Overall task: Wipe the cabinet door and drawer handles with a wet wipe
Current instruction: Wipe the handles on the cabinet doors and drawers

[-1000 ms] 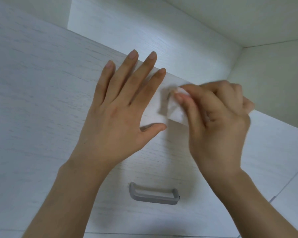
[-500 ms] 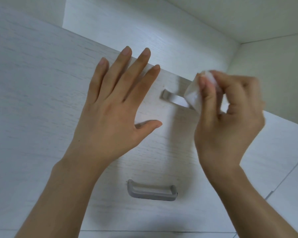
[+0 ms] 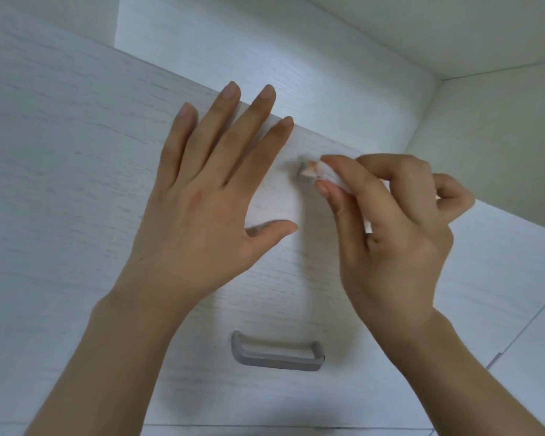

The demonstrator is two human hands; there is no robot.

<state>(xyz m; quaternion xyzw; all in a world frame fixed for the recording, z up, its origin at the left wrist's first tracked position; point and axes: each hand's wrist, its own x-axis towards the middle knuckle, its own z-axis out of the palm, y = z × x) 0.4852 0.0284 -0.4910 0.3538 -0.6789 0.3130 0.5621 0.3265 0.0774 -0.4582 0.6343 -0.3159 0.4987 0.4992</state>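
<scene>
The left hand (image 3: 202, 212) lies flat on the pale wood-grain drawer front (image 3: 60, 184), fingers straight and spread, holding nothing. The right hand (image 3: 390, 234) pinches a folded white wet wipe (image 3: 326, 174) between thumb and forefinger, pressing it against the left end of the upper grey handle (image 3: 302, 171), most of which is hidden behind the hand. A second grey handle (image 3: 277, 357) sits lower on the front, untouched, between the two wrists.

Your left hand (image 3: 199, 212) and right hand (image 3: 390, 240) are bare: no sleeves, gloves, rings or watch; short, unpainted nails.
</scene>
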